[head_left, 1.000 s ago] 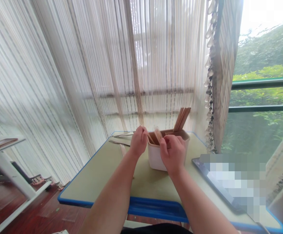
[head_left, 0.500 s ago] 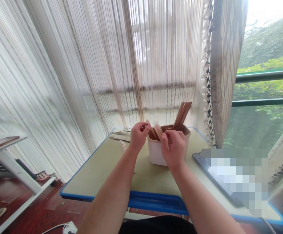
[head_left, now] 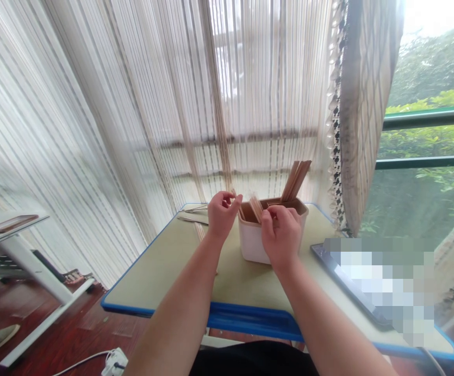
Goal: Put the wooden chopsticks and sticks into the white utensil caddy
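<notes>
My left hand (head_left: pixel 223 214) is closed in a pinch around thin wooden chopsticks (head_left: pixel 234 193) at the left rim of a white box (head_left: pixel 252 244) with a brown inside. My right hand (head_left: pixel 282 232) is at the box's front rim, its fingers closed against the lower end of a pale bundle of chopsticks (head_left: pixel 255 207); the grip is partly hidden. The top of that bundle looks whitish and blurred. Darker wooden chopsticks (head_left: pixel 296 180) stand upright in the back right part of the box, tilted to the right.
Left of the box, more thin sticks (head_left: pixel 200 231) and metal utensils (head_left: pixel 193 218) lie on the blue-edged table (head_left: pixel 160 277). A tablet (head_left: pixel 352 284), partly blurred out, lies at the right. Curtains (head_left: pixel 164 104) hang behind. A white power strip (head_left: pixel 114 361) is on the floor.
The view has shifted slightly. My left fingers have opened a little and the chopsticks in them stand slightly higher. My right hand stays at the front rim.
</notes>
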`<action>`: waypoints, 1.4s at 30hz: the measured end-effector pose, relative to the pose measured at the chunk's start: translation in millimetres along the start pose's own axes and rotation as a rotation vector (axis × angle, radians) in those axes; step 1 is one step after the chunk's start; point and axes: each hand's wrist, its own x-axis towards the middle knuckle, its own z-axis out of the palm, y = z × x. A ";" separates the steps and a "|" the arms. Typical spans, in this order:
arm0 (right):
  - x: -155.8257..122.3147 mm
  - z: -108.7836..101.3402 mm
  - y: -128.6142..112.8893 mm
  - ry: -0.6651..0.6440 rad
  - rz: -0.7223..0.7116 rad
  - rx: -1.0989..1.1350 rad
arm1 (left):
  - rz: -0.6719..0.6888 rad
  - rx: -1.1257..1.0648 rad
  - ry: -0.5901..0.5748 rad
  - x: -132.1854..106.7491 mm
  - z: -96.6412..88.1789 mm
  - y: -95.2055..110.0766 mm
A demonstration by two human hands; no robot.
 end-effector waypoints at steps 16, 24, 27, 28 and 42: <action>-26.3 4.5 -10.2 -0.188 -0.561 0.124 | -0.183 0.880 -0.122 -16.2 -70.2 -48.5; -58.1 25.3 -41.8 -1.234 -0.356 -0.075 | -0.684 1.083 -0.364 -26.2 -98.3 -74.0; -60.3 26.7 -45.0 -1.327 -0.339 -0.125 | -0.667 1.075 -0.357 -27.2 -94.4 -73.6; -60.2 27.0 -46.1 -1.340 -0.321 -0.144 | -0.662 1.073 -0.358 -27.5 -93.2 -73.0; -68.0 28.4 -60.0 -1.235 -0.218 -0.342 | -0.525 1.022 -0.386 -34.9 -84.8 -77.9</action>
